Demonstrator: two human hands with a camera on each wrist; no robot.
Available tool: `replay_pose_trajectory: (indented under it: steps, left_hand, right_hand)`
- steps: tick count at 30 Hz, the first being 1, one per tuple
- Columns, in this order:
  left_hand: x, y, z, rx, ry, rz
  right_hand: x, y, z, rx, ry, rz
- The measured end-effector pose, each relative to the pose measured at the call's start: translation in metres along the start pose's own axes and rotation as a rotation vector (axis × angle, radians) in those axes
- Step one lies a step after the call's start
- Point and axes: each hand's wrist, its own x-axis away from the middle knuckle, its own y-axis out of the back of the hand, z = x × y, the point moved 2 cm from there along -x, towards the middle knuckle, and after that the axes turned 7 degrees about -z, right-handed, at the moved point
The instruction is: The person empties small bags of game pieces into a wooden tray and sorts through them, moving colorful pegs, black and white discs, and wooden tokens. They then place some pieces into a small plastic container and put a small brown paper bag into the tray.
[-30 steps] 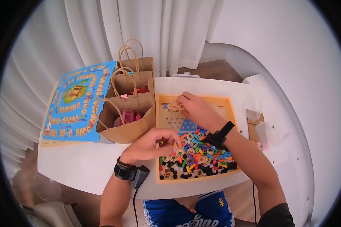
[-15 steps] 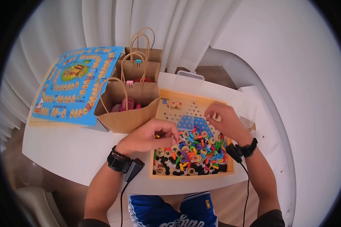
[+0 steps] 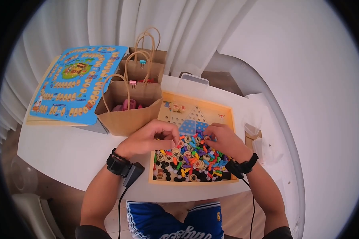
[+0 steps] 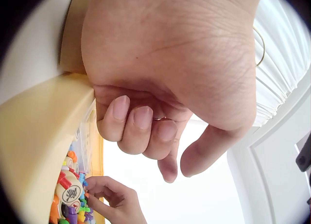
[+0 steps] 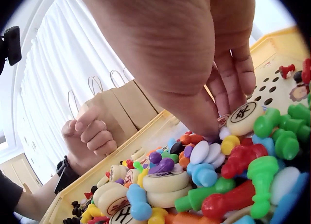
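Note:
My right hand [image 3: 226, 141] reaches down into a mixed pile of game pieces. Its thumb and fingertips close around a round Chinese chess piece [image 5: 223, 120] with red marking, partly hidden by the thumb. Right beside it lies another Chinese chess piece [image 5: 244, 118] with a black character. Over the left part of the pile hangs my left hand [image 3: 153, 137], fingers loosely curled. In the left wrist view a gap shows between its thumb and index finger, with nothing held. Two red-marked Chinese chess pieces [image 3: 179, 107] rest at the box's upper left.
A shallow wooden box [image 3: 193, 183] holds the pile of colored pegs, discs and stones. A clear plastic lid [image 3: 193, 79] stands behind it. Paper bags [image 3: 137, 117] and a blue game board [image 3: 73, 93] are on the left; clear plastic containers [image 3: 263, 149] lie right.
My right hand moved from the two pieces at the box's upper left, out to the right, then down into the pile. The left hand keeps its pose over the pile. The camera view shifted.

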Motion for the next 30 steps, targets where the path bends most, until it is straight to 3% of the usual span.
replay_pose_trajectory:
  steps: [5, 8, 10, 23, 30]
  left_hand:
    - [0.001, -0.003, -0.008, -0.012, 0.038, -0.019]
    - [0.001, -0.002, -0.004, -0.029, 0.02, -0.013]
    - [0.0, -0.002, -0.002, -0.02, 0.006, -0.013]
    - [0.001, 0.003, 0.002, -0.028, -0.05, 0.007]
    - [0.002, 0.002, -0.001, 0.002, -0.064, 0.004]
  right_hand:
    - [0.003, 0.014, 0.028, -0.076, -0.068, -0.057]
    - [0.008, 0.012, 0.06, -0.176, 0.081, -0.023]
    - [0.01, 0.003, 0.078, -0.074, 0.347, -0.019]
    - [0.007, -0.02, 0.085, 0.041, 0.351, 0.059]
    - [0.006, -0.026, 0.087, 0.127, 0.357, -0.001]
